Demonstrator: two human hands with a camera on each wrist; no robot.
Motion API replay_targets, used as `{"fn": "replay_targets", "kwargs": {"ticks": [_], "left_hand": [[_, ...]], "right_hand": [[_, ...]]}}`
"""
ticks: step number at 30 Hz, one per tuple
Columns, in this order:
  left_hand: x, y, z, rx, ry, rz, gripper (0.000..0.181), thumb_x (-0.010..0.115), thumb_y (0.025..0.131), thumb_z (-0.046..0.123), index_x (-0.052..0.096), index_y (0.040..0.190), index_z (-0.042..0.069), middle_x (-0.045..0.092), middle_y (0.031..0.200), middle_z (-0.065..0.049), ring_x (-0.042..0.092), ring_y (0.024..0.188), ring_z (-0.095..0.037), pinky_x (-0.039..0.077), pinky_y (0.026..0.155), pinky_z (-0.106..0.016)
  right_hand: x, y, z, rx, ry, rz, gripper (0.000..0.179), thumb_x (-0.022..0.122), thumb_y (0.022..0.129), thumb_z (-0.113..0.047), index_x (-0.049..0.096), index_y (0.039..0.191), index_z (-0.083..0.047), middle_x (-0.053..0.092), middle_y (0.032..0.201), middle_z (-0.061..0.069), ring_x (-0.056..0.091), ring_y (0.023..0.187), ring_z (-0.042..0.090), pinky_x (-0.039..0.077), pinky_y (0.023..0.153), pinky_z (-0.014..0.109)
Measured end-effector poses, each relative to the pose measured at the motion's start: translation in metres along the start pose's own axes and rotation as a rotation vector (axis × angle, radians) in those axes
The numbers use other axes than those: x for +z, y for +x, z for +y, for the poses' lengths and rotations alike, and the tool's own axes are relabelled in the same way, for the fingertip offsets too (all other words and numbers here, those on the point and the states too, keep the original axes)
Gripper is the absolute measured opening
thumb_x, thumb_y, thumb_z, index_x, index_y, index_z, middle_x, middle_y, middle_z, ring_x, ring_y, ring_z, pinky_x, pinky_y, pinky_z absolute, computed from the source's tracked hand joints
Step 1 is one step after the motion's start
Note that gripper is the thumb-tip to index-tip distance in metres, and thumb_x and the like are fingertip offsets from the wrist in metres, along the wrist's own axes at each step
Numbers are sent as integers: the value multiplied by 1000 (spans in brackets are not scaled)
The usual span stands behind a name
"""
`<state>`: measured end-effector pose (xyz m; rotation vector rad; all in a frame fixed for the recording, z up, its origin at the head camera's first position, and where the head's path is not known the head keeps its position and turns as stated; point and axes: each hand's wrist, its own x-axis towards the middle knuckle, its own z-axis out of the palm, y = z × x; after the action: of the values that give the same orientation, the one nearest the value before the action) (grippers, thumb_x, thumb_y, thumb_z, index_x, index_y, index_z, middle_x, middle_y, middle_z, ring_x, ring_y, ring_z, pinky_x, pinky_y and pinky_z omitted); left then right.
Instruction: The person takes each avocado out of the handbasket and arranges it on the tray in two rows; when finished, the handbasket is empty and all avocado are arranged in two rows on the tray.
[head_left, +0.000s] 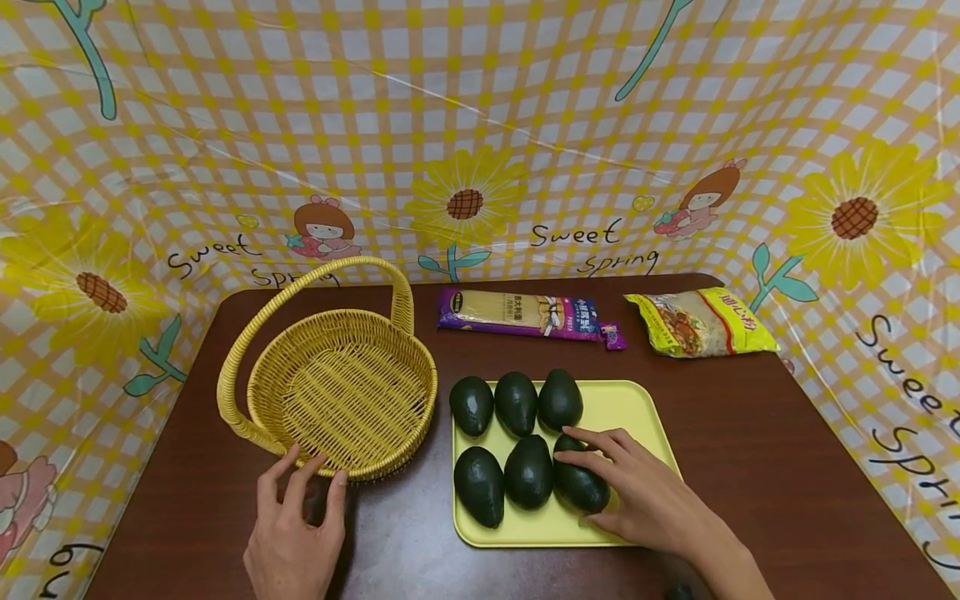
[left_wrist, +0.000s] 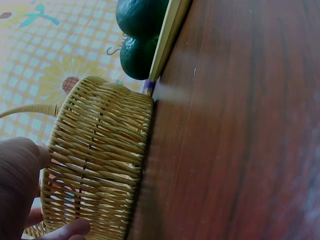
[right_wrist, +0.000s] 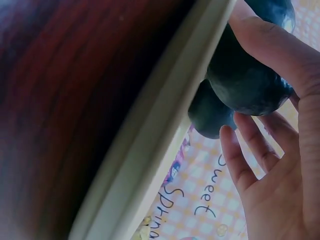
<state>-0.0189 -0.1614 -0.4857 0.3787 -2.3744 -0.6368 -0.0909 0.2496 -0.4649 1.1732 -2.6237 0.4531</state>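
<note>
My left hand [head_left: 295,533] is at the near rim of a round yellow wicker basket [head_left: 341,315]. Its fingertips reach over the rim, with the thumb beside it; the left wrist view shows the thumb at the rim and a finger against the woven wall [left_wrist: 100,130]. On a pale yellow tray [head_left: 626,408] lie several dark green avocados [head_left: 528,472] in two rows. My right hand [head_left: 637,492] holds the near-row avocado at the right [head_left: 583,485], which lies between thumb and fingers. In the right wrist view, the thumb covers part of an avocado [right_wrist: 250,85].
Behind the tray lies a purple pack of pasta [head_left: 517,314]. To its right is a yellow bag of noodles [head_left: 701,323]. The basket's tall arched handle [head_left: 300,287] rises on its left and back. A checked cloth [head_left: 465,108] surrounds the brown table [head_left: 765,467].
</note>
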Motion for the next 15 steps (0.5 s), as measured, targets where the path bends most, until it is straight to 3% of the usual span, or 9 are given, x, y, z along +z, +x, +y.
{"fn": "replay_targets", "kwargs": {"ticks": [10, 15], "left_hand": [[0, 0, 2, -6, -1, -10, 34, 91, 90, 28, 81, 117, 9, 66, 136, -15, 69, 64, -29, 51, 47, -50], [-2, 0, 2, -3, -5, -5, 34, 91, 90, 28, 81, 116, 9, 66, 135, -16, 72, 74, -34, 54, 51, -56]], "right_hand": [[3, -3, -2, 7, 8, -36, 93, 106, 62, -37, 65, 145, -27, 56, 157, 5, 59, 120, 18, 44, 97, 30], [2, -4, -1, 21, 13, -62, 99, 104, 64, -43, 61, 152, -25, 54, 160, 6, 60, 123, 19, 49, 96, 34]]}}
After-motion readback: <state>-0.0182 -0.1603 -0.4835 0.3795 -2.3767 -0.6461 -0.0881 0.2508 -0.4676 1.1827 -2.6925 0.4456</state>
